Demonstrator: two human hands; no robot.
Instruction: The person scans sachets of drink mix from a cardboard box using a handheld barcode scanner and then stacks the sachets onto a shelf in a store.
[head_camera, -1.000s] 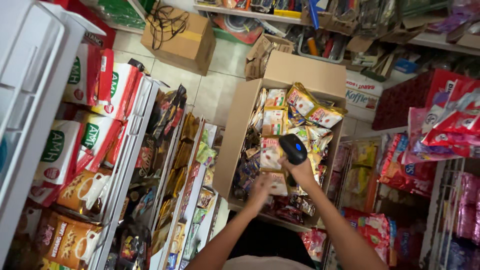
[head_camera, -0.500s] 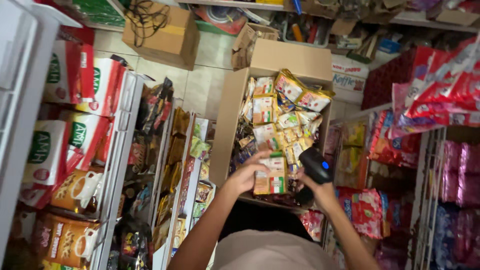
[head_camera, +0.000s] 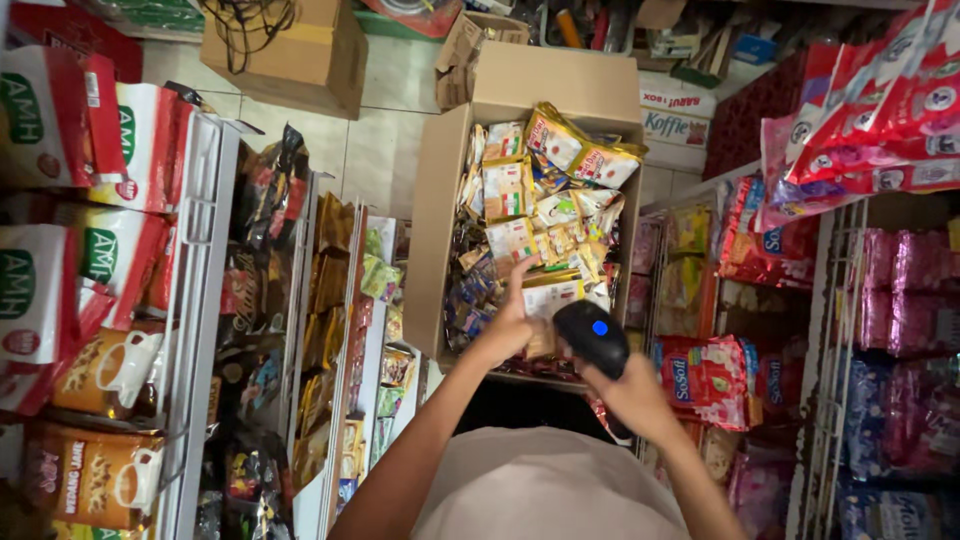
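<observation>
Sachet pack (head_camera: 549, 300), light, soft and crinkly, sits at the box's (head_camera: 432, 220) 6 o'clock edge, my left hand (head_camera: 508, 325) pinching its left side while my right hand (head_camera: 630, 395) grips the scanner (head_camera: 592, 338) at 3 o'clock.

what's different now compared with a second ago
The right hand brought the black scanner down from over the cardboard box to just beside the packet the left hand took hold of. The box and the shelves stayed put.
</observation>
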